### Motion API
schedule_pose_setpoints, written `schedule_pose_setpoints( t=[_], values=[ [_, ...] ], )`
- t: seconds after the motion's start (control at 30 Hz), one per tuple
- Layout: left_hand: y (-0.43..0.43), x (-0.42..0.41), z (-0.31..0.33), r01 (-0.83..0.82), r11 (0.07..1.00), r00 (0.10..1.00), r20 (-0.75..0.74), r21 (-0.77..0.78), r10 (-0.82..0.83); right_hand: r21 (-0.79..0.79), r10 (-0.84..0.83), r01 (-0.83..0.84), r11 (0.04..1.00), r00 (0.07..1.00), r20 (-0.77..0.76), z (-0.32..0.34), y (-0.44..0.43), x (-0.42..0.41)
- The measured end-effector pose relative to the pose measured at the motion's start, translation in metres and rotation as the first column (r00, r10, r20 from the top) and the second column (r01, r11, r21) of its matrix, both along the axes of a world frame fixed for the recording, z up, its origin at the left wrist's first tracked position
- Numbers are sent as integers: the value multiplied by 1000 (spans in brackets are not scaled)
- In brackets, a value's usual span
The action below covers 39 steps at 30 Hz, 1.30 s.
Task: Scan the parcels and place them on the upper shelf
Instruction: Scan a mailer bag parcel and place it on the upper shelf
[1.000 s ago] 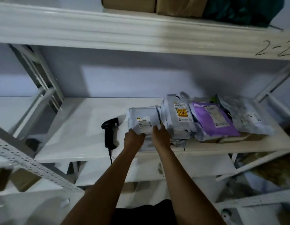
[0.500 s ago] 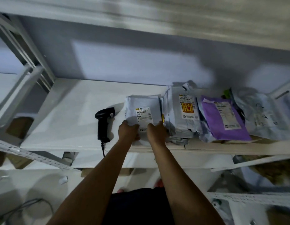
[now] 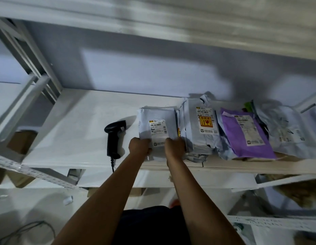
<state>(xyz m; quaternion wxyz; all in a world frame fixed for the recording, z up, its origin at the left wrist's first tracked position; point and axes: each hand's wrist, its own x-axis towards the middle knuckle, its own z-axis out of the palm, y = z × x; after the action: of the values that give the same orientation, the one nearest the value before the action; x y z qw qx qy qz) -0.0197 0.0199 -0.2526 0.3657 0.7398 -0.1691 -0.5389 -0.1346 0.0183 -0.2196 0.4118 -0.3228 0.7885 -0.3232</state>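
Note:
A grey parcel (image 3: 156,119) with a white barcode label lies on the white middle shelf (image 3: 79,131). My left hand (image 3: 139,145) grips its near left edge and my right hand (image 3: 174,146) grips its near right edge, fingers curled over the bag. A black handheld scanner (image 3: 114,138) lies on the shelf just left of the parcel, its cable hanging over the front edge. The upper shelf (image 3: 171,18) runs across the top, blurred.
Right of the held parcel lie a grey parcel with an orange sticker (image 3: 201,128), a purple parcel (image 3: 245,135) and a pale grey parcel (image 3: 284,131). A slanted shelf frame (image 3: 28,64) stands at the left. Lower shelves and floor clutter lie below.
The view has tilted downward, so the upper shelf's contents have left the frame. Both hands stay on the grey parcel's near edge; the parcel has hardly shifted.

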Motion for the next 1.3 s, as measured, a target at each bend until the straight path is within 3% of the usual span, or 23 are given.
schedule_pose_setpoints(
  t=[0.13,0.27,0.43,0.53,0.7,0.87,1.0,1.1,1.3],
  values=[
    [-4,2,10,-57,998,971,-232,-1,55,-16,17,-17,1000,1000,25,1,4,-3],
    [-6,4,17,-60,998,939,-340,-11,53,-19,48,-47,999,997,52,2,10,-9],
    [2,9,13,-121,991,828,-545,54,131,-17,50,-49,999,998,44,4,19,-5],
    [9,12,6,-104,994,831,-546,29,103,6,4,-4,1000,997,74,3,18,-1],
    [6,24,11,-125,988,878,-473,-95,66,19,-197,199,980,944,263,7,21,3],
    [7,38,25,-75,976,895,-446,-203,-24,192,-207,115,975,786,583,7,27,5],
    [12,52,31,11,961,896,-424,-277,-133,166,-185,88,982,621,762,7,24,7],
    [15,60,33,65,949,893,-407,-310,-194,145,-203,153,977,492,847,3,21,3],
    [17,67,28,147,921,870,-397,-361,-294,69,-147,202,977,406,902,0,20,0]
  ],
)
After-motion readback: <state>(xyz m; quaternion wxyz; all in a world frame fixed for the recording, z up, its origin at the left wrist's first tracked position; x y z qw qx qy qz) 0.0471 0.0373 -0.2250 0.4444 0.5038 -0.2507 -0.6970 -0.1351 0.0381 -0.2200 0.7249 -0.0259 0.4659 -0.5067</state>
